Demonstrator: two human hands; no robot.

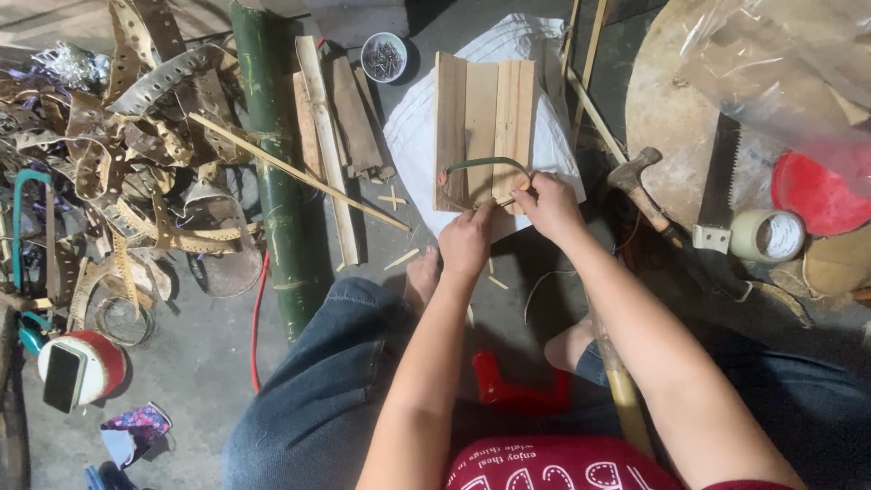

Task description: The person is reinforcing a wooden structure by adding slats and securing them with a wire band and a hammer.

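A small panel of pale wooden slats lies on a white sheet on the floor in front of me. A thin green bamboo strip is bent into a loop over the panel's near edge. My left hand pinches the strip's near end at the panel's front edge. My right hand grips the strip's other end just to the right, fingers closed on it. Both hands sit close together, almost touching.
A thick green bamboo pole and split laths lie to the left, beside a heap of perforated brown straps. A tin of nails stands behind. A hammer, handsaw and tape roll lie right.
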